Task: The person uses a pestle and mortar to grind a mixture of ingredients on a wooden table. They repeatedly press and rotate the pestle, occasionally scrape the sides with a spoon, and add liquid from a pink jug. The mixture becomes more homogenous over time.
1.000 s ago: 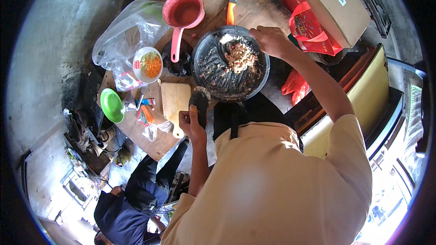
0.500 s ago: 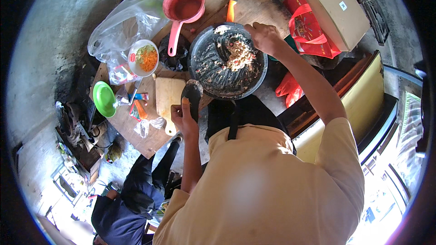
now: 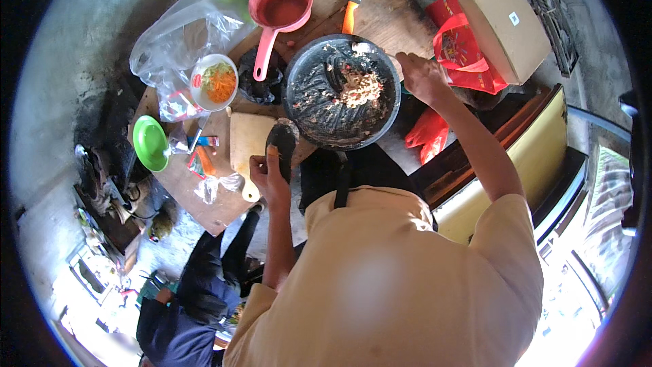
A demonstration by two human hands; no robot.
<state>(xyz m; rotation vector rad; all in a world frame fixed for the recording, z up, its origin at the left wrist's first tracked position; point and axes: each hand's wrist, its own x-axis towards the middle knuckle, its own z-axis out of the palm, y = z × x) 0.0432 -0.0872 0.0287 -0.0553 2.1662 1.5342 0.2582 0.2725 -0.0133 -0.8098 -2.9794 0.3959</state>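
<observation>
Right hand, right of centre: I see fingers closed on what looks like a spoon, tip inside the mortar. Left hand, left of centre, grips a dark pestle outside the rim. Crumbly mash lies in the mortar, upper centre. From afar I judge this scraping and gathering; next move calls for a low sweep along the wall. Bowl of shreds, upper left, out of both hands' reach for now, I'd say

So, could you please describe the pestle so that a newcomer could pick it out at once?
Start at the round, dark mortar in the picture's upper middle. Just off its lower-left rim, the left hand grips the pestle, dark and elongated, pale residue on its upper end. Its dark colour sets it apart from the pale cutting board beside it.
</observation>
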